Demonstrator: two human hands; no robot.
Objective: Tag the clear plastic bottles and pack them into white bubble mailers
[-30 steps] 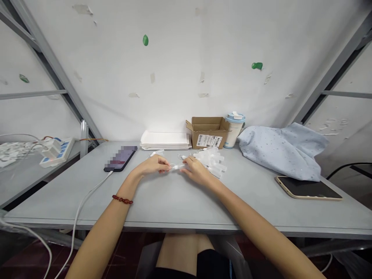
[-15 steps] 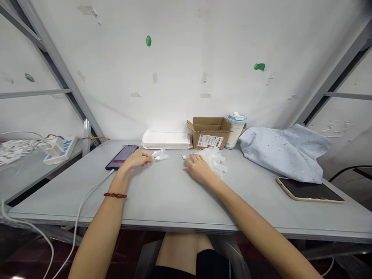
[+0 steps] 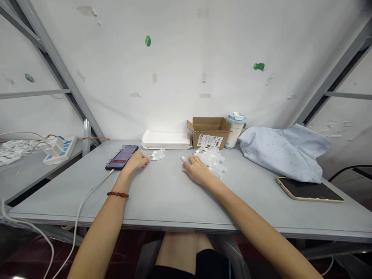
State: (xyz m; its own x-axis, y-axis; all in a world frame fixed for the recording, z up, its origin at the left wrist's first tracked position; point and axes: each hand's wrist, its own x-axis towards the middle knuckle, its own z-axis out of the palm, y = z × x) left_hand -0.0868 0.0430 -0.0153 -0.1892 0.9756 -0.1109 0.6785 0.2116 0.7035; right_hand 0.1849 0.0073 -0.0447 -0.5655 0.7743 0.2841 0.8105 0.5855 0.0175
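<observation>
My left hand (image 3: 137,160) rests on the table beside a phone, its fingers curled; whatever they may hold is hidden. Just right of its fingertips lie a few small clear plastic tubes (image 3: 158,155), side by side, with thin thread-like loops at their left ends. Fingers stretched out and slightly apart, my right hand (image 3: 198,170) lies at the left edge of a loose pile of similar clear tubes (image 3: 216,159). A single tube (image 3: 183,158) with a thin loop pokes out by its fingertips, partly covered by them.
Behind the tubes stand a stack of white trays (image 3: 167,140), an opened cardboard box (image 3: 210,139) and a lidded cup (image 3: 234,133). A lit phone (image 3: 120,157) charges at left. Light blue cloth (image 3: 281,151) and another phone (image 3: 309,190) lie at right.
My left hand has drawn back slightly left, away from the small tubes, which have shifted a little left and lie more evenly. My right hand has barely moved.
</observation>
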